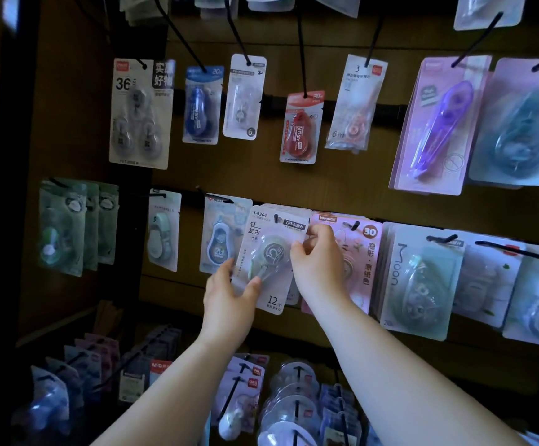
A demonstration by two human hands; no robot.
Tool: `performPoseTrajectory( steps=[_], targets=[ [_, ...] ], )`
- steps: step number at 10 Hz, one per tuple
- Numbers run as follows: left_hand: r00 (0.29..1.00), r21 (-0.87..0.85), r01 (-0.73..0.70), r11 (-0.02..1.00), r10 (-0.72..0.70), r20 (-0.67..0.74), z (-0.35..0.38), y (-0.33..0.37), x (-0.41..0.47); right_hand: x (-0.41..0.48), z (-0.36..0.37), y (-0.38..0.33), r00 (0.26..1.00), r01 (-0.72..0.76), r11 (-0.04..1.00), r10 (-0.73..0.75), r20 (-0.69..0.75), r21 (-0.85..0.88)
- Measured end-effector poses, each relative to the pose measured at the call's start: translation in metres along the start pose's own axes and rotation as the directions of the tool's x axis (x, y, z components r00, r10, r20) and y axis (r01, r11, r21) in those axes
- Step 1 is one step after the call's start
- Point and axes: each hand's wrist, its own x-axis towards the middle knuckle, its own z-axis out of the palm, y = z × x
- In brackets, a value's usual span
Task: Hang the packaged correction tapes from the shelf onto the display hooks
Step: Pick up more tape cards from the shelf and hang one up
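**Correction tape goes onto the hook**

Both hands grip a white correction tape pack (269, 255) at the middle row: left hand (229, 300) at its lower edge, right hand (316, 252) pinching its side. The hang hole appears at the hook (277, 217); next, slide it back.

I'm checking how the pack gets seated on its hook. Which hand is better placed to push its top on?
The right hand: it pinches the pack near its top by the hook, while the left hand grips the bottom.

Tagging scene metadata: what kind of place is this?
Likely a stationery shop display: rows of black display hooks holding carded correction tapes, with both hands on one pack.
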Motion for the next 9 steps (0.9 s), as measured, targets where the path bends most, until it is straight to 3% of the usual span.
performPoseTrajectory(
  steps=[1,2,4,9],
  targets=[
    [0.998,0.014,-0.061,0.998,0.061,-0.02,-0.001,0.004,0.0,-0.005,0.002,0.006,0.999,0.018,0.999,-0.016,-0.049,0.039],
    [0.99,-0.037,-0.126,0.991,0.128,0.054,0.001,0.013,0.003,-0.012,0.009,0.012,0.999,-0.002,0.998,0.004,-0.045,0.066],
    [0.974,-0.223,-0.042,0.974,0.09,0.206,0.002,0.027,0.028,-0.012,0.022,0.024,0.995,-0.097,0.971,0.087,0.054,0.221],
    [0.98,-0.192,-0.025,0.981,0.062,0.19,-0.002,0.012,0.027,-0.036,0.019,0.033,0.985,-0.125,0.966,0.094,0.145,0.227]
  ],
)
